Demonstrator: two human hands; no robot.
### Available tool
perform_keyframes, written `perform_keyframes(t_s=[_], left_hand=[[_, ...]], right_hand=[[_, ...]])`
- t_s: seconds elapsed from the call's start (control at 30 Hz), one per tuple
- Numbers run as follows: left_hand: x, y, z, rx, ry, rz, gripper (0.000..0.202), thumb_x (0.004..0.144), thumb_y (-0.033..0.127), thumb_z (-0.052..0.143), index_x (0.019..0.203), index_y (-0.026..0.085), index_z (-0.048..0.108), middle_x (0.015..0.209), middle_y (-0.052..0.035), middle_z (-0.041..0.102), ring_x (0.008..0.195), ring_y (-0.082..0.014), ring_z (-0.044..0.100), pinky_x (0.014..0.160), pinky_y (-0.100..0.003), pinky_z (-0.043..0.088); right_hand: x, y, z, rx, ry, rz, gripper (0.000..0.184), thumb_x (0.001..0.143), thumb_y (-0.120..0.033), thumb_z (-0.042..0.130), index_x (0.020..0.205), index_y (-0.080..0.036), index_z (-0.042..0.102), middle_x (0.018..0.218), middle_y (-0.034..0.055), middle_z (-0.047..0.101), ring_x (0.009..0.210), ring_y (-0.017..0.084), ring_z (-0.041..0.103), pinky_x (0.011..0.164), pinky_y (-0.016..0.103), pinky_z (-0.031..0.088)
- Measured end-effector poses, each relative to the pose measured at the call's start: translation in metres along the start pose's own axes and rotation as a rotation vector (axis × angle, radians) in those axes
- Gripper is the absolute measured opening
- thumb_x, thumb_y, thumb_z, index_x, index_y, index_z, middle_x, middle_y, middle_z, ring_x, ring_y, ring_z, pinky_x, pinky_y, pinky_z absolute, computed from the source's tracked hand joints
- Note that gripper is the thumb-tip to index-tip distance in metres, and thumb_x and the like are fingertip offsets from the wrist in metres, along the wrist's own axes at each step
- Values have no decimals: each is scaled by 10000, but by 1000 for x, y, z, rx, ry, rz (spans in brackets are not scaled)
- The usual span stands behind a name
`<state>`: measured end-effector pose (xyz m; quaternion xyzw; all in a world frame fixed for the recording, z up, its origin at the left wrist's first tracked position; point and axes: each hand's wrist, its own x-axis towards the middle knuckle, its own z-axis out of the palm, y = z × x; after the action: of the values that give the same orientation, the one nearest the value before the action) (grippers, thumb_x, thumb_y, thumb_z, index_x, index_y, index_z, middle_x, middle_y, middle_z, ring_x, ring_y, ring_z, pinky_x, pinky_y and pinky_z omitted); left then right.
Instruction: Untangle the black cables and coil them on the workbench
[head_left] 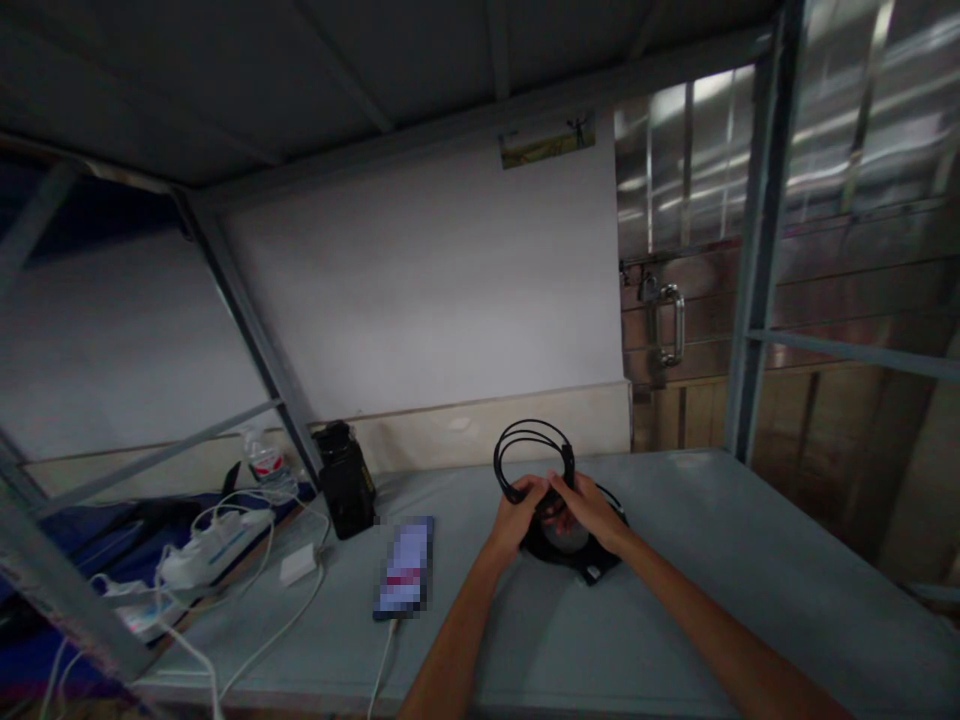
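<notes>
A coil of black cable [531,448] stands up in a loop above a dark round pouch or case [571,552] lying on the pale grey surface [697,560]. My left hand [517,512] is closed on the left side of the coil's base. My right hand [591,508] is closed on the right side of the coil, just over the dark case. Both hands meet at the bottom of the loop.
A phone [405,566] lies left of my hands with a white lead plugged in. Further left are a black box-shaped item [345,480], a white charger [298,564], a white power strip [214,546] with cables and a water bottle [264,460]. Metal frame posts [754,300] surround the surface.
</notes>
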<state>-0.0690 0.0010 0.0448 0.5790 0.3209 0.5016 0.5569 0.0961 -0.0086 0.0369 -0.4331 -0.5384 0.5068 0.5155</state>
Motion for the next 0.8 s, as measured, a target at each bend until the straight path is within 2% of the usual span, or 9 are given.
perform_keyframes(t_s=[0.13, 0.3, 0.5, 0.67, 0.8], left_hand=[[1, -2, 0, -10, -21, -21, 543, 897, 691, 856, 918, 157, 754, 736, -29, 670, 617, -166, 633, 602, -265, 493], [2, -4, -2, -2, 2, -40, 529, 885, 673, 869, 934, 157, 762, 771, -48, 703, 665, -174, 661, 610, -247, 473], [2, -1, -2, -16, 27, -52, 548, 846, 678, 907, 933, 156, 767, 813, -48, 708, 695, -179, 668, 618, -251, 490], [-2, 5, 1, -21, 31, -18, 552, 866, 675, 908, 972, 147, 784, 855, -63, 736, 717, -172, 677, 634, -243, 498], [-3, 8, 4, -13, 100, -36, 625, 800, 718, 943, 1005, 149, 788, 873, -80, 767, 744, -192, 708, 645, -254, 525]], right_hand=[[2, 0, 1, -19, 20, -20, 635, 959, -842, 639, 1034, -212, 636, 770, 75, 786, 523, 200, 696, 473, 272, 507], [6, 2, -1, -30, 74, -74, 603, 951, -800, 681, 1009, -200, 665, 767, 58, 771, 562, 191, 701, 478, 260, 501], [7, 3, -4, 42, 24, -51, 616, 929, -794, 720, 1022, -186, 680, 790, 61, 780, 571, 184, 699, 493, 254, 502], [7, 2, -4, 66, 24, -40, 612, 927, -769, 737, 1058, -172, 702, 817, 68, 787, 585, 178, 695, 495, 248, 494], [6, 0, -4, 81, 61, -38, 598, 912, -753, 757, 1026, -169, 700, 829, 73, 784, 593, 171, 690, 501, 246, 495]])
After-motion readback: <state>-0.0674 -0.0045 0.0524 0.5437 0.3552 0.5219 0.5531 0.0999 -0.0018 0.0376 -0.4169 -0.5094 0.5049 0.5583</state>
